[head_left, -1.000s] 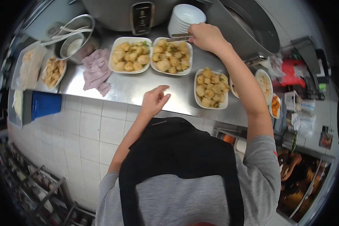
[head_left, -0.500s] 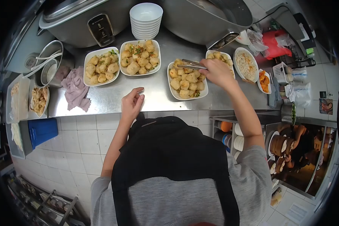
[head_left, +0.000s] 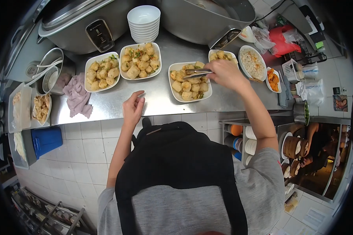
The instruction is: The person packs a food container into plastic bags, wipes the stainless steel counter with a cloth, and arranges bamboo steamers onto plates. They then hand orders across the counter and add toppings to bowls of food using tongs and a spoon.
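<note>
Right hand (head_left: 224, 73) closed around metal tongs (head_left: 197, 73), tips over the white dish of fried pieces (head_left: 190, 82) mid-desk (head_left: 157, 96). Left hand (head_left: 133, 107) loosely open, empty, at desk edge. Rice cooker (head_left: 82, 23) behind; label writing too small to read.

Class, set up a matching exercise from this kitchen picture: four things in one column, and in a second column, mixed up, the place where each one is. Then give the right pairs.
Things:
1. tongs
2. pink cloth
3. stack of white bowls
4. blue bin

Places:
A. below the counter edge, at the far left against the tiled wall
B. in the right hand, over a dish of fried pieces
C. at the back of the counter, between the two big metal cookers
D. lying crumpled on the counter, left of the dishes

Pairs: 1-B, 2-D, 3-C, 4-A
</note>
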A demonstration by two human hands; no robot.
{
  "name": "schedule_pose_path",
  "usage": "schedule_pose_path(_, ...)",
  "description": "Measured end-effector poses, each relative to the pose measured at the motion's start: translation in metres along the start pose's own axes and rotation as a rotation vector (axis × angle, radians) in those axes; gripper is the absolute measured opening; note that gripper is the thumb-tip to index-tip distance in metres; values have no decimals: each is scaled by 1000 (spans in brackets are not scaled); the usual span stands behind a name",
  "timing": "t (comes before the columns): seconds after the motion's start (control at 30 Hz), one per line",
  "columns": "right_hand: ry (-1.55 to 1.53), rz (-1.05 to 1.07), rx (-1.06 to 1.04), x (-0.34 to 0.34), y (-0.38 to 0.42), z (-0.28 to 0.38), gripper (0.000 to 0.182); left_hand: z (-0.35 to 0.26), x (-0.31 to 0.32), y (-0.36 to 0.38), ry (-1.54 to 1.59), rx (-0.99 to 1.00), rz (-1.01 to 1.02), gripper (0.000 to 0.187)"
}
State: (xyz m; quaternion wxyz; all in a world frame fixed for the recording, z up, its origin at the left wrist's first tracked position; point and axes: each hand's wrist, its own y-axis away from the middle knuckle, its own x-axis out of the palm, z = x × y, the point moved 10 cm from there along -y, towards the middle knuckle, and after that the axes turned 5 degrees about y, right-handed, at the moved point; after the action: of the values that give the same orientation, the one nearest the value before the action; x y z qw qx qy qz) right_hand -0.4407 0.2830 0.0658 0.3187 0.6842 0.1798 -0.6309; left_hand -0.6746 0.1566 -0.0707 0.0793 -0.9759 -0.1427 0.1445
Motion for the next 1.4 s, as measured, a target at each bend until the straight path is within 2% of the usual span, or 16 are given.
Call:
schedule_pose_path(0.07, -13, -25, 7, -16, 8, -12, 22, -2, -2, 0, -2, 12, 0, 22)
schedule_pose_path(0.27, -473, -471, 139, -72, 67, -117, 26, 5, -1, 0, 17, 9, 3, 22)
schedule_pose_path(0.33, -492, -381, 234, -71, 66, -113, 26, -8, -2, -1, -2, 8, 33, 21)
schedule_pose_path(0.43, -550, -441, 60, -62, 30, -53, 27, -6, -5, -1, 13, 22, 15, 20)
schedule_pose_path(0.47, -592, -379, 82, -51, 12, -28, 28, -4, -5, -1, 11, 17, 20, 20)
schedule_pose_path(0.53, -429, -396, -65, -42, -26, 36, 30, -7, -7, -1, 17, 30, 16, 21)
schedule_pose_path(0.6, -272, -371, -172, -42, -58, 103, 21, -9, -9, 0, 13, 5, 23, 22)
schedule_pose_path(0.63, -200, -429, -235, -37, -74, 126, 17, -9, -8, 0, 17, -19, 48, 23)
schedule_pose_path(0.67, -151, -403, -266, -32, -90, 145, 18, -10, -10, 0, 15, -16, 37, 23)
schedule_pose_path(0.8, -68, -388, -253, -39, -143, 174, 17, -12, -12, 0, 37, -7, 50, 23)
schedule_pose_path(0.83, -25, -314, -233, -40, -157, 179, 20, -14, -12, 0, 26, 1, 58, 24)
schedule_pose_path(0.97, -96, -298, -291, -35, -204, 201, 22, -13, -13, 0, 16, 30, 61, 25)
schedule_pose_path(1.07, -206, -203, -318, -44, -219, 196, 24, -14, -13, 0, 40, 52, 81, 25)
schedule_pose_path(1.17, -180, -186, -268, -59, -221, 157, 27, -15, -13, 1, 77, 96, 81, 21)
schedule_pose_path(1.23, -183, -217, -270, -77, -208, 136, 29, -13, -13, -1, 80, 33, 100, 22)
schedule_pose_path(1.4, 28, -48, -1, -67, -172, 76, 25, -14, -9, -2, 107, 50, 130, 21)
